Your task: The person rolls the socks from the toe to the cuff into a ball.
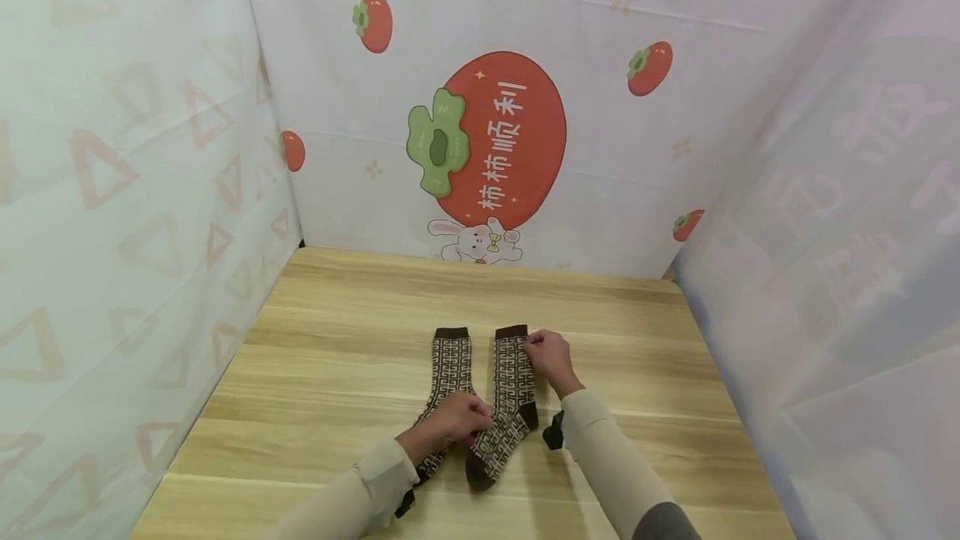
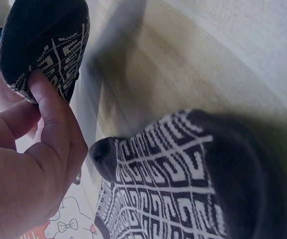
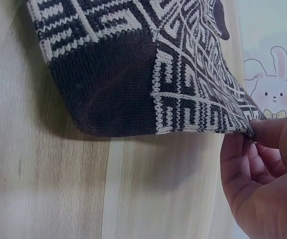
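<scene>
Two knitted socks with dark cuffs, heels and toes and a dark-and-cream geometric pattern lie side by side. My left hand (image 1: 459, 418) reaches across the left sock (image 1: 452, 363) and pinches the near edge of the right sock (image 1: 513, 377) by its foot. Close to the pinch, the dark toe (image 2: 41, 37) of that right sock bends upward in the left wrist view. Between thumb and finger, my right hand (image 1: 551, 358) pinches the right sock's outer edge just below the cuff. The left sock's foot is partly hidden under my left forearm.
The socks lie on a wood-grain table (image 1: 360, 298). White cloth walls stand at the back and both sides, the back wall (image 1: 600, 157) printed with red persimmons and a rabbit. Small dark devices (image 1: 553, 430) hang at my wrists.
</scene>
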### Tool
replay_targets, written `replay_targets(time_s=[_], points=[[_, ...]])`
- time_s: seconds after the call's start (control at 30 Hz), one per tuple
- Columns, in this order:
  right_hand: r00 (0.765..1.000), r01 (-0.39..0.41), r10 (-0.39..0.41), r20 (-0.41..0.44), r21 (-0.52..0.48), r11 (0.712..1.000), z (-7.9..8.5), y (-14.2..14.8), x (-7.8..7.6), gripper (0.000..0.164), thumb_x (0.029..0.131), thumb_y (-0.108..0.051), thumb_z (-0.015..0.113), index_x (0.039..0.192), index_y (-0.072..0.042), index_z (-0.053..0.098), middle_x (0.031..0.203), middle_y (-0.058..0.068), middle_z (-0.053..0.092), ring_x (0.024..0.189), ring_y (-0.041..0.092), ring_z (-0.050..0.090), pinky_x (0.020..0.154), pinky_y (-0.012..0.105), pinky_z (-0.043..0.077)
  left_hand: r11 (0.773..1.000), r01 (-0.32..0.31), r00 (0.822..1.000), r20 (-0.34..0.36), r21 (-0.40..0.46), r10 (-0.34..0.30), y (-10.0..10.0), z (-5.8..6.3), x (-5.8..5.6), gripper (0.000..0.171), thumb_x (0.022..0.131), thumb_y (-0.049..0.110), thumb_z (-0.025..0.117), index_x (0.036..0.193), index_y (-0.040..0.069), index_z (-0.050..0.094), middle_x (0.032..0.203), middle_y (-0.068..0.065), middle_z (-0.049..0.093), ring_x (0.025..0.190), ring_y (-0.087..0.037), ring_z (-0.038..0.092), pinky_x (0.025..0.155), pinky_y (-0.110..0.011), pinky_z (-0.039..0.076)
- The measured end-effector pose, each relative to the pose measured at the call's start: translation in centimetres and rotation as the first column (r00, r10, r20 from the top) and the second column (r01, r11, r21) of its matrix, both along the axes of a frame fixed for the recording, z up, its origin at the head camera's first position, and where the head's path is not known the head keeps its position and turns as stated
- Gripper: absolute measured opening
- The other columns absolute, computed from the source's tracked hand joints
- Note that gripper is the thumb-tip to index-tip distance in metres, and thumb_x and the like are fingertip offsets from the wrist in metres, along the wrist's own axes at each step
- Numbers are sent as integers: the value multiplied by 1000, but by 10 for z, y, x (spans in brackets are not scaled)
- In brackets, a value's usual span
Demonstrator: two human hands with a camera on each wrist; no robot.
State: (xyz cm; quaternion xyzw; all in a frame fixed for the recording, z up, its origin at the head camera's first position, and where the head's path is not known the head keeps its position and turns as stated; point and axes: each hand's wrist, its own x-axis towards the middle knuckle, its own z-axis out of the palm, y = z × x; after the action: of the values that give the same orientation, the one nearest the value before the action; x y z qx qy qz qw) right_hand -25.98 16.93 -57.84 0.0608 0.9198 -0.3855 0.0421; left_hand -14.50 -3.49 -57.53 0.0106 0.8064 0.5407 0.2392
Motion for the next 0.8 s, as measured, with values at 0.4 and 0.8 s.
replay_targets(time_s=[0.4, 0.8], points=[[1000, -6, 6, 1, -19, 1000, -1, -12, 2, 10, 92, -15, 70, 94, -5, 70, 96, 11, 74, 85, 22, 66, 76, 39, 55, 1000, 15, 999, 28, -3, -15, -16, -2, -2, 6, 88, 8, 72, 93, 6, 76, 107, -6, 71, 80, -14, 64, 60, -29, 58], [1000, 16, -15, 19, -78, 997, 1, -22, 0, 9, 91, -14, 70, 95, -5, 68, 97, 12, 74, 88, 22, 67, 75, 36, 55, 1000, 13, 1000, 27, 8, -13, -27, -1, -1, 6, 89, 8, 73, 92, 4, 74, 95, -1, 69, 71, -13, 62, 57, -28, 56]])
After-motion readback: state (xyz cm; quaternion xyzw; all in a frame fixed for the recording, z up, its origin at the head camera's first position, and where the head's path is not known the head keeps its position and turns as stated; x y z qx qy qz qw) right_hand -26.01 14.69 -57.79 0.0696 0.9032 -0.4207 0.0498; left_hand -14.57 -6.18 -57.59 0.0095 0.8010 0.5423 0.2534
